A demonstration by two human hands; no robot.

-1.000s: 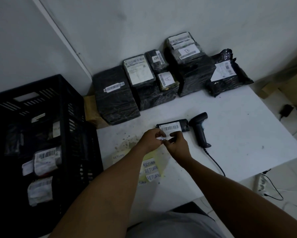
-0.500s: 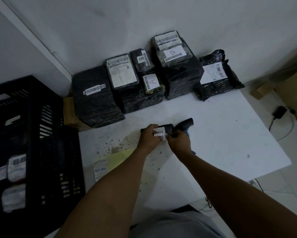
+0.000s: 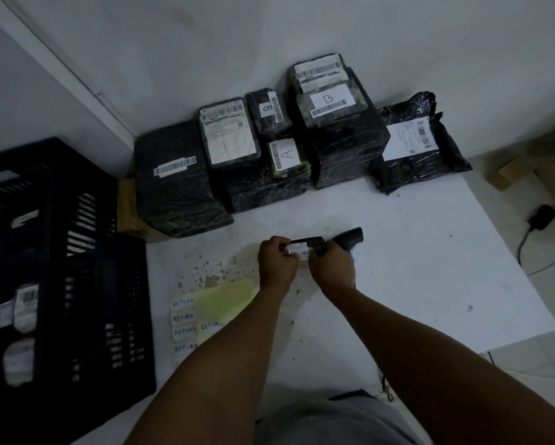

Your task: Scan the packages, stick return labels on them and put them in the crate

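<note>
head: both hands [image 3: 305, 268] pinch return label [image 3: 298, 252].

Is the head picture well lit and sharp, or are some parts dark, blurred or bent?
Head view: dim overall; the crate interior is almost black; wide-angle lens bends the wall edge; hands and RETURN label are slightly soft; the barcodes on the packages stay readable as stripes; no strong glare.

A black power adapter [image 3: 543, 216] with its cable lies on the floor beside the white table [image 3: 430, 268]
</note>
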